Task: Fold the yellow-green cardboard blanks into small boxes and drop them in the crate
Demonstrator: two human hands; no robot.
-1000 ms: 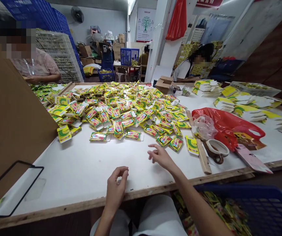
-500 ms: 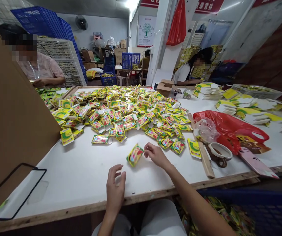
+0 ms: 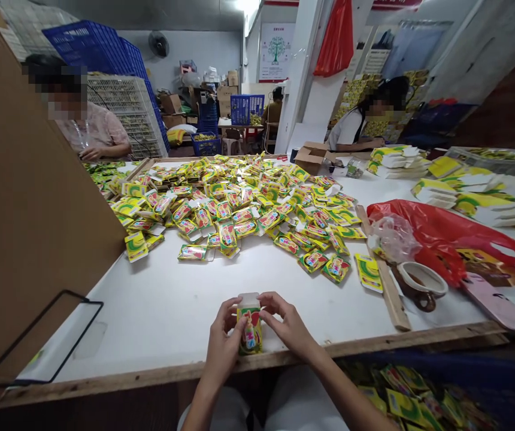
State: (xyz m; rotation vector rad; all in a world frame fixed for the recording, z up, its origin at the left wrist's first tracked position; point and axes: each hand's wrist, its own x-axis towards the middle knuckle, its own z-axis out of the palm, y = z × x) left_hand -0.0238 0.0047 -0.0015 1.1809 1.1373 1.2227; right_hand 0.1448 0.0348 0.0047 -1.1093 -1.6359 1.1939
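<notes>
A small yellow-green printed carton (image 3: 251, 332) stands upright near the front edge of the white table, its pale end flap raised at the top. My left hand (image 3: 226, 335) grips its left side, thumb on the front face. On the other side, my right hand (image 3: 284, 320) holds the carton's upper right edge between thumb and fingers. Beyond both hands spreads a large pile of similar cartons (image 3: 226, 209), several with white flaps sticking out.
A cardboard panel (image 3: 42, 179) and a black wire frame (image 3: 60, 335) stand at left. On the right lie a wooden strip (image 3: 390, 287), a brown cup (image 3: 421, 284), a red plastic bag (image 3: 446, 233) and a pink flat object (image 3: 500, 302). Below sits a blue crate (image 3: 486, 377). Co-workers (image 3: 100, 129) sit across the table.
The carton has come down toward the table's front edge and turned upright. My left hand has risen to it and closed on it, with my right hand now at its other side.
</notes>
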